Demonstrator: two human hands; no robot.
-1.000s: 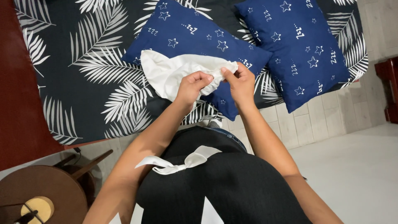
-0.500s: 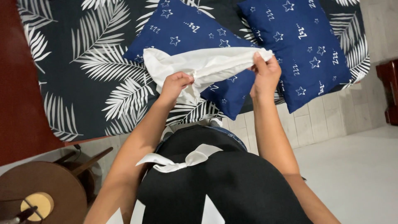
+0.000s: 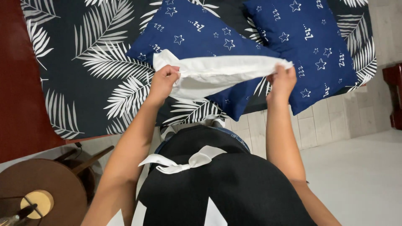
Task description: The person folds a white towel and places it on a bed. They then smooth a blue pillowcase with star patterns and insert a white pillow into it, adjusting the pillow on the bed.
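The soft white cloth pillowcase (image 3: 217,73), bunched up a moment ago, is now pulled out wide and held tight between the left hand (image 3: 164,80) and right hand (image 3: 281,79), above the bed's near edge.

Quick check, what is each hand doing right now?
Left hand: closed, gripping one end of the white cloth.
Right hand: closed, gripping its other end.

Bedroom: bed (image 3: 96,62), star-print pillows (image 3: 310,46)
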